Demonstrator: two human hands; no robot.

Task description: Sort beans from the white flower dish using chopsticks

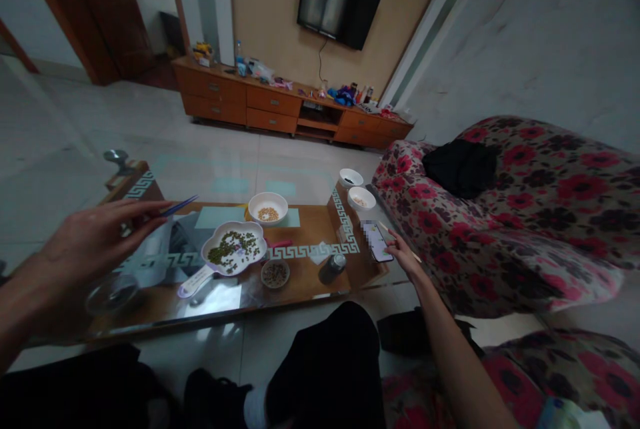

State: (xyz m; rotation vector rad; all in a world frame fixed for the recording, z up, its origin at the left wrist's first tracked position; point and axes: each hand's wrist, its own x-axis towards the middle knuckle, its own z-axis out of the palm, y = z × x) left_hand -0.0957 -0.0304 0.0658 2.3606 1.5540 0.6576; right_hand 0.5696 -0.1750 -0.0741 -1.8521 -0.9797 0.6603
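Note:
Pinched in my left hand [107, 235], above the left part of the glass table, are blue tweezers [180, 205], tips pointing right. My right hand [403, 254] reaches the phone [377, 242] at the table's right end, fingertips at its lit screen. A thin pale stick [416, 257] passes through the right hand, apparently held in its fingers. Between my hands, a white flower-shaped dish with a handle [235, 268] bears green beans [223, 252]. Behind it, a white bowl [269, 200] contains yellowish kernels [269, 214]. Nearer me is a small clear bowl [275, 275] of mixed grains.
A dark can [332, 269] stands near the front edge. Two white bowls, one with dark bits [351, 177] and one with pale bits [361, 198], sit at the right end. A flowered sofa [450, 242] borders the right; a TV cabinet [273, 109] stands beyond.

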